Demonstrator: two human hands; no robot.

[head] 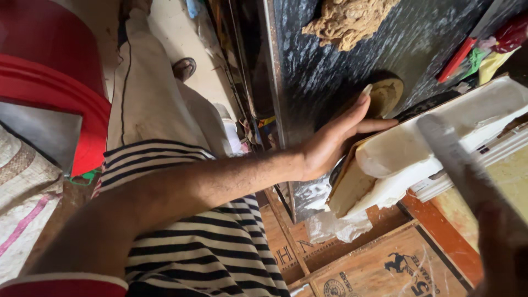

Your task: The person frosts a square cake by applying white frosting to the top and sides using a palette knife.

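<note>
A big pale block (440, 135) lies on the dark counter (330, 60), tipped up on one edge. It looks like soft white stuff in a thin wrapper – maybe heavy, maybe a bit greasy, so it could slip. The flat end and the sides look like the best places to hold it.

The left hand (335, 140) is open wide, fingers spread, pressing on the near end of the block. It props the block up but does not wrap around it.

The right hand (503, 247) is dark and blurry, just in front of the block. It seems closed on a long flat blade (456, 159) – the blade rests across the block's top.

A brown lump (349, 19) sits behind the block. Boxes (385, 264) lie below it.
</note>
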